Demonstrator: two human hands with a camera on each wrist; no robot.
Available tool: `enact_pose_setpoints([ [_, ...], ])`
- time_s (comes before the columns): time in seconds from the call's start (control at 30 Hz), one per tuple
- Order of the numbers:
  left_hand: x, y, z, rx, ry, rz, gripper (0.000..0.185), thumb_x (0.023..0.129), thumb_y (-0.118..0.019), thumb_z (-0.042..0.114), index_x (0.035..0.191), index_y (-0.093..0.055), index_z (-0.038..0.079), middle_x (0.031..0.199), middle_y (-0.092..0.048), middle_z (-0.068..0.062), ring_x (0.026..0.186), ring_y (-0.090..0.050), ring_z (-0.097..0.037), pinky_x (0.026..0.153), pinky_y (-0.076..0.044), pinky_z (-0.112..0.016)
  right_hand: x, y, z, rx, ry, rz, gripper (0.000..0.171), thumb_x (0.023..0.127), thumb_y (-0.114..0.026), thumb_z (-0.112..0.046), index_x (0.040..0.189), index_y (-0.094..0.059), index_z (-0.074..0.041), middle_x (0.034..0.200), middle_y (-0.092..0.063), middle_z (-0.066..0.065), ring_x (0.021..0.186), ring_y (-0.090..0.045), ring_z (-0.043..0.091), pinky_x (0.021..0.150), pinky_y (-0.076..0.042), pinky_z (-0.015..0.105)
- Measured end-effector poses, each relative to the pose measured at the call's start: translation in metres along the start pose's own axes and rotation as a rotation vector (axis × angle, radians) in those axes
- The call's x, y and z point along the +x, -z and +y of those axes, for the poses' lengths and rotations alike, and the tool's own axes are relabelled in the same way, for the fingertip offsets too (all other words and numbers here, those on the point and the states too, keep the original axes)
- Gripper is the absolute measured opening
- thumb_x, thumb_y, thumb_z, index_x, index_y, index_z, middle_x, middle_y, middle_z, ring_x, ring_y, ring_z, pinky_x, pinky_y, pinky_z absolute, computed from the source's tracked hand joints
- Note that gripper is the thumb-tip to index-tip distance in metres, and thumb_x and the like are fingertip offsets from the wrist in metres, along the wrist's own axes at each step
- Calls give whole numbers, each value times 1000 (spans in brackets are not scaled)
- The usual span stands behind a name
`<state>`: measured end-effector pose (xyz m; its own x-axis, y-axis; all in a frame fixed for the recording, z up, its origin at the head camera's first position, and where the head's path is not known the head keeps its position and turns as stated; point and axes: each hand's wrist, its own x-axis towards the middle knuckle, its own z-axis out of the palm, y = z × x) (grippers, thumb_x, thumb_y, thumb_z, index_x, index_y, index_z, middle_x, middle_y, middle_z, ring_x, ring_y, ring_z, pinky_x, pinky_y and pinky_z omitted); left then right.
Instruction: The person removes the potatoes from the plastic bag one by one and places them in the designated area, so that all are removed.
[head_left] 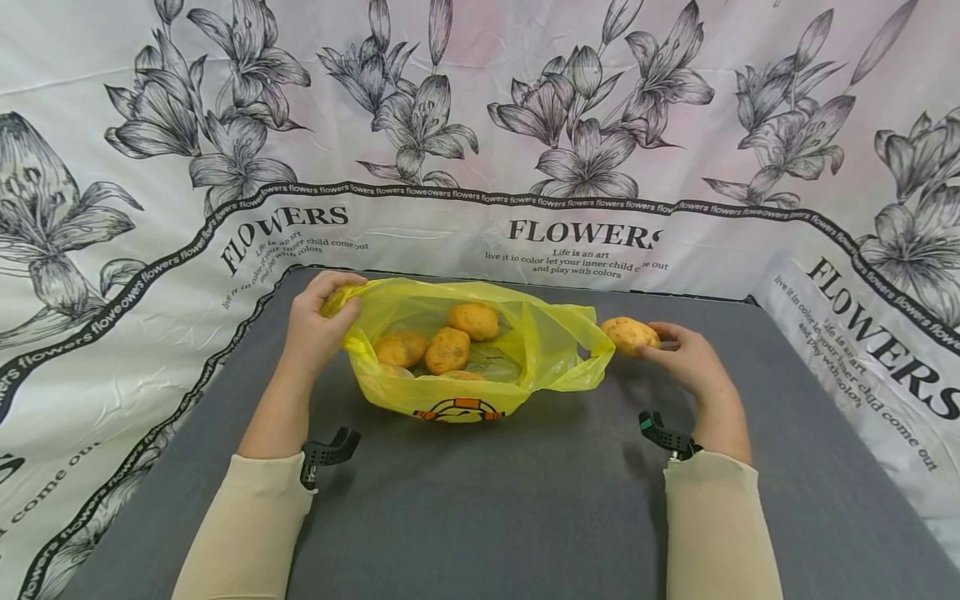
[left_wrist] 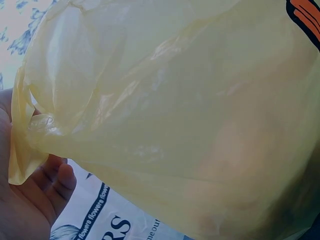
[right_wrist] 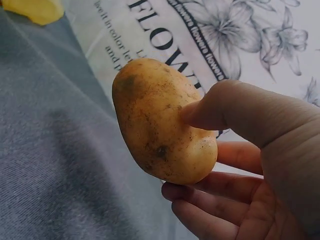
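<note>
A yellow plastic bag (head_left: 525,354) lies with its mouth spread on the grey table, several potatoes (head_left: 447,350) inside it. My left hand (head_left: 318,321) grips the bag's left handle; the left wrist view shows the handle (left_wrist: 22,135) looped between thumb and fingers. To the right of the bag, my right hand (head_left: 693,362) pinches a single potato (head_left: 630,336) just beyond the right handle. In the right wrist view this potato (right_wrist: 160,125) has dark dirt spots, with the thumb on its near side and fingers behind.
The grey table (head_left: 480,508) stretches in front of the bag and to both sides. A white cloth (head_left: 442,221) with flower prints and lettering hangs behind and along the sides. Black wrist mounts (head_left: 330,450) sit on both forearms.
</note>
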<state>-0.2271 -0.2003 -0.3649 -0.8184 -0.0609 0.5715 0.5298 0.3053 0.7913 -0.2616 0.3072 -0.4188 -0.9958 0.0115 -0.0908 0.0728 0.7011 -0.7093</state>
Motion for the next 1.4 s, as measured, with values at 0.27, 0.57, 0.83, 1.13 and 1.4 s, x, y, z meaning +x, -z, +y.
enact_pose_setpoints([
  [0.27,0,0,3,-7,2,2,22,92,-61,-8,112,-70,-9,111,-64,-13,106,-54,-10,88,-45,-21,6,-7,11,-13,-35,-3,79,99,-65,-44,156,-36,3,151,-42,31,135,-42,49,107,-36,65],
  [0.57,3,1,-1,-21,12,6,22,92,-61,-7,112,-71,-7,111,-64,-8,108,-53,-9,89,-44,-21,12,-13,16,-38,-35,-4,75,100,-64,-39,155,-36,5,151,-40,33,135,-40,50,108,-33,66],
  [0.83,7,3,0,-20,15,0,22,91,-61,-10,111,-70,-8,110,-64,-14,104,-55,-11,87,-46,-20,15,-17,15,-51,-69,5,75,100,-65,-37,155,-36,5,153,-38,33,136,-39,51,108,-33,67],
  [1.13,9,3,-2,-17,14,0,22,91,-61,-10,111,-70,-9,111,-63,-18,103,-55,-13,86,-46,-19,17,-18,16,-33,-71,-7,75,100,-64,-34,156,-33,5,154,-36,33,138,-37,51,110,-31,67],
  [1.4,11,3,-10,-17,24,0,22,92,-62,-9,112,-70,-7,111,-64,-13,103,-54,-13,85,-46,-20,18,-18,15,-13,-73,-16,75,101,-64,-31,158,-30,3,156,-34,33,139,-35,51,110,-31,66],
])
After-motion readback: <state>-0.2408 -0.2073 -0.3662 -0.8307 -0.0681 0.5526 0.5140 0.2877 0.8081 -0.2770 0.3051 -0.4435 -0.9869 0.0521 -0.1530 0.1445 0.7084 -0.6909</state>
